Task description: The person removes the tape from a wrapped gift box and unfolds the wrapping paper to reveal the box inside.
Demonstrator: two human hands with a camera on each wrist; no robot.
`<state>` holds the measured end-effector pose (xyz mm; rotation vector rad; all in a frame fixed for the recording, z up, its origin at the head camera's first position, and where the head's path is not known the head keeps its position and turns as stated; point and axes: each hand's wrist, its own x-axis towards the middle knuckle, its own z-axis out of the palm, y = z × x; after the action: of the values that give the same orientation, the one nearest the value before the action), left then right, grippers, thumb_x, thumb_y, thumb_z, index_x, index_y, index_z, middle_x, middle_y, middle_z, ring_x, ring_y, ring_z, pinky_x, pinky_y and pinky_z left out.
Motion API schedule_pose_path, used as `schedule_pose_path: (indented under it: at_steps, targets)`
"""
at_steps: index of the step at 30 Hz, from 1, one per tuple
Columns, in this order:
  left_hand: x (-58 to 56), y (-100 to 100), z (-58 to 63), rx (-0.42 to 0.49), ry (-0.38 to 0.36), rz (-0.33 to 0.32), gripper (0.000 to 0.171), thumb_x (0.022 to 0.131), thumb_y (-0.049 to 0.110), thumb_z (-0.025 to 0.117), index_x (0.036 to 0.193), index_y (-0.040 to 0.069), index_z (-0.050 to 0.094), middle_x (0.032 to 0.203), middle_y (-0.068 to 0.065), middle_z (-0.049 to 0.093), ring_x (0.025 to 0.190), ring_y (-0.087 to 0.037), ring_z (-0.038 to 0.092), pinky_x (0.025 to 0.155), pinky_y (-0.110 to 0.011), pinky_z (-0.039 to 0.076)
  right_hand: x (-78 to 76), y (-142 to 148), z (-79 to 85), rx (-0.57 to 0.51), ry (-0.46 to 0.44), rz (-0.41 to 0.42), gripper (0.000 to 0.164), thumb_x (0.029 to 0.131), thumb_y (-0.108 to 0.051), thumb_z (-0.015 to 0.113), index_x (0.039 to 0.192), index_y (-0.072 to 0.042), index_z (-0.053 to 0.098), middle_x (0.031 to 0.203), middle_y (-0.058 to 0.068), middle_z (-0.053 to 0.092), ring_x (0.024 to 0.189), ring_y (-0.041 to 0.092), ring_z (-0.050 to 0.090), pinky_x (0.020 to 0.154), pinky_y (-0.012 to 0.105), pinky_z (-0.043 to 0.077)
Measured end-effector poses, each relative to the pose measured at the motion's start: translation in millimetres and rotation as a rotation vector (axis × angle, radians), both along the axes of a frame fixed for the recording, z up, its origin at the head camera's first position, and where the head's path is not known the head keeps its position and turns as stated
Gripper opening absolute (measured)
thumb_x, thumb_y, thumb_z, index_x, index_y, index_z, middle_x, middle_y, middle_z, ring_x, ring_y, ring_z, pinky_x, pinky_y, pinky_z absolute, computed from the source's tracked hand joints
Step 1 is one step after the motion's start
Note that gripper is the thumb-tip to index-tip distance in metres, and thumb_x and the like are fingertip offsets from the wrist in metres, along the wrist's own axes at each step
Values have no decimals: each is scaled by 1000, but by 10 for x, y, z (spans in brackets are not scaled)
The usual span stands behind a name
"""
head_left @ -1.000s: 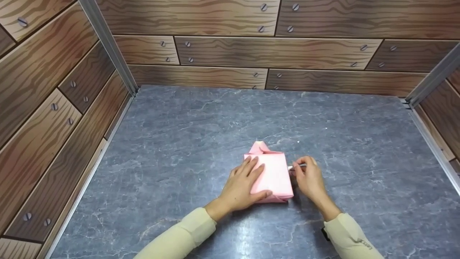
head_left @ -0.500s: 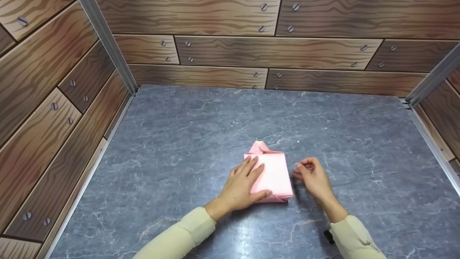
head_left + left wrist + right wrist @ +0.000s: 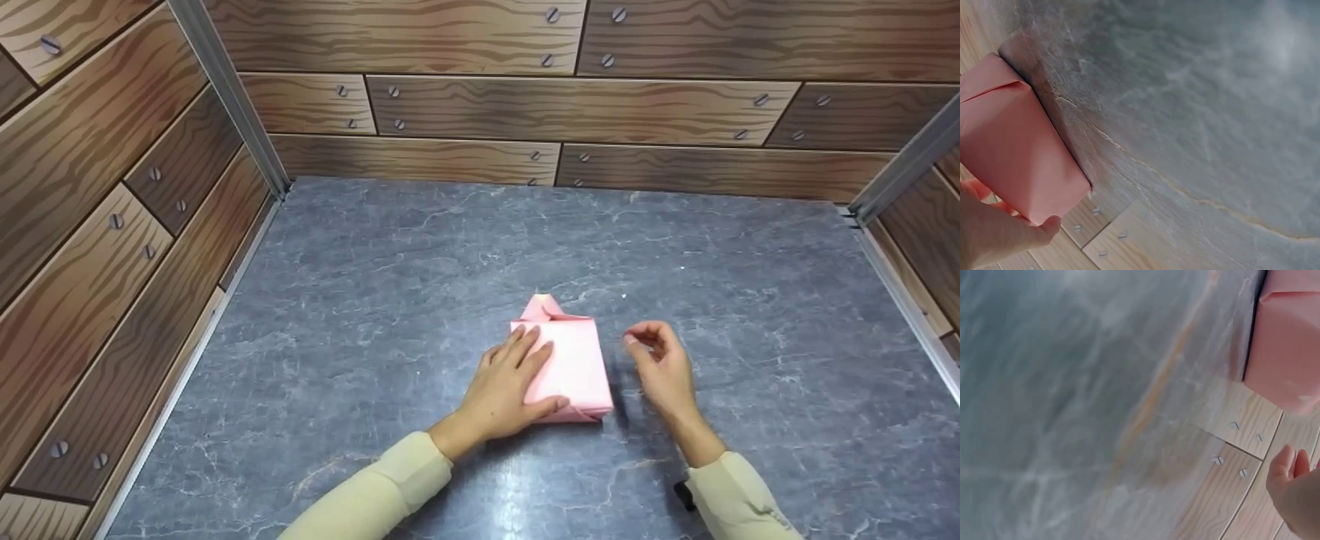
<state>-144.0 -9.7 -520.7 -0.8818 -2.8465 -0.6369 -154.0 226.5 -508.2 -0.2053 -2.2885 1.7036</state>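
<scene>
A pink paper-wrapped box (image 3: 574, 364) lies on the table, with a folded paper flap (image 3: 541, 306) sticking out from its far end. My left hand (image 3: 499, 390) rests on top of the box, its fingers spread over the left part and the thumb near the front edge. In the left wrist view, the thumb (image 3: 1047, 229) lies along the box's edge. To the right of the box and apart from it is my right hand (image 3: 664, 367), thumb and fingers loosely curled. Nothing shows between its fingers. The right wrist view catches a faint shiny patch on the box's end.
The table (image 3: 390, 277) has a grey marbled surface. Wood-patterned panels (image 3: 465, 109) enclose it at the back and both sides, with metal posts (image 3: 232, 97) at the corners. A tiny white speck (image 3: 623, 295) lies beyond the right hand.
My right hand has drawn back to the right from the box's side. The small white bit seen at its fingertips a second ago no longer shows. Left hand and box stay still.
</scene>
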Motion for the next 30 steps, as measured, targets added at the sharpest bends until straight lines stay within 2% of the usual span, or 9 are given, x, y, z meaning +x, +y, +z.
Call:
schedule_pose_path:
  at_steps: [2,4,8,10,15,19,21,24,30]
  targets:
    - [17,22,8,-17,6,36,76,89,67,48,149,20,39,159,-6,30,148,-27,25,112,-51,32,20,-29,-2,51,39,-6,16,90,-1,62,104,5,58,97,1,61,91,0,57,82,16,48]
    - [41,56,8,-34,20,85,76,90,68,46,148,20,39,158,-6,32,148,-27,27,111,-51,33,55,-76,-24,157,101,18,16,87,-1,66,101,4,61,98,6,62,95,6,57,85,23,51]
    - [81,121,1,-81,42,174,76,92,68,40,149,18,38,158,-9,31,147,-29,28,111,-57,30,137,-195,-86,427,224,135,20,79,-8,78,94,-3,66,101,10,63,100,20,60,89,37,50]
    - [93,130,0,-106,62,195,75,92,67,38,149,18,37,158,-10,30,146,-30,30,112,-60,27,162,-239,-114,498,268,186,22,75,-11,82,92,-6,68,104,11,63,102,25,61,89,37,48]
    - [129,91,-8,-153,195,183,72,93,66,38,145,17,44,153,-11,40,135,-30,42,110,-59,28,138,-238,-163,560,356,159,19,75,-6,81,92,-5,74,104,12,65,98,28,58,83,32,42]
    - [144,75,-12,-186,364,139,66,91,63,46,135,15,54,137,-8,55,118,-27,50,105,-52,33,59,-189,-183,589,404,95,18,76,0,78,93,-4,77,99,14,67,92,29,58,78,33,41]
    - [127,76,-8,-171,410,120,60,88,60,52,129,16,57,128,-6,58,112,-25,50,102,-48,34,19,-176,-185,585,408,75,17,76,1,78,92,-4,77,98,15,68,92,30,58,79,33,41]
    - [83,74,-2,-114,388,99,52,86,56,57,121,17,59,122,-5,57,112,-24,50,101,-45,35,-28,-177,-181,575,400,74,15,78,0,76,92,-3,76,98,16,68,93,31,59,83,35,42]
    - [-3,18,-16,-11,242,35,50,89,53,59,119,13,56,132,-8,53,126,-24,48,107,-41,38,-87,-172,-147,562,330,135,14,82,-1,73,95,-6,76,103,13,69,96,29,60,84,39,45]
